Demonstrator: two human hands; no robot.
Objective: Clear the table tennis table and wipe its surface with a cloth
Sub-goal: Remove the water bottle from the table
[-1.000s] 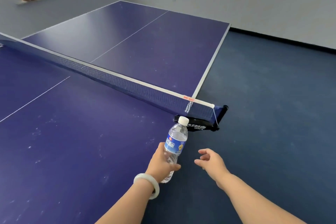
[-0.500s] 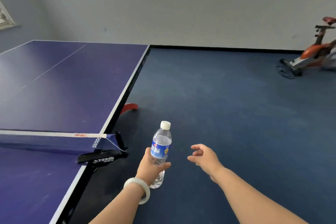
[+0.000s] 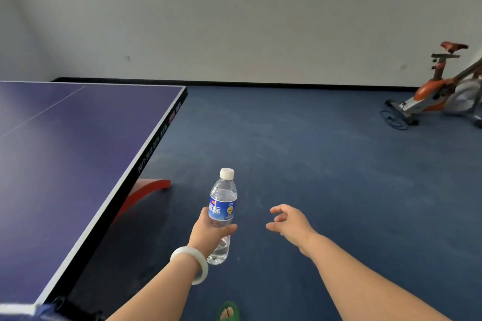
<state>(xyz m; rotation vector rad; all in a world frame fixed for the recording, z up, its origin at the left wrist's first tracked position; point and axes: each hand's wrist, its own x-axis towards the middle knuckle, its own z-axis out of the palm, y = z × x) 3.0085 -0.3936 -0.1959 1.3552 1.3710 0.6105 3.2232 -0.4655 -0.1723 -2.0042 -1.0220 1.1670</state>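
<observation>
Currently the left hand (image 3: 208, 233) grips a clear water bottle (image 3: 223, 206) round its lower half. The thumb lies across the front just under the blue label and the fingers wrap behind. The bottle stands upright with its white cap on, held in the air over the blue floor (image 3: 287, 151) at about 6 o'clock from mid-view, well right of the table's edge.

The right hand (image 3: 290, 223) sits at 5 o'clock, near the bottle but apart from it, fingers loosely curled and holding nothing. A pale bangle (image 3: 191, 263) rings the left wrist.

The table tennis table (image 3: 65, 164) fills 8 to 9 o'clock: purple-blue top, white centre line, white edge, and a black side rail whose print is too small to read. A red curved leg (image 3: 148, 187) shows beneath it. A strip of net (image 3: 15, 309) shows at the 7 o'clock corner.

An exercise bike (image 3: 443, 91) stands at 2 o'clock by the grey wall. A foot in a green sandal (image 3: 229, 311) is at the bottom edge, 6 o'clock.
</observation>
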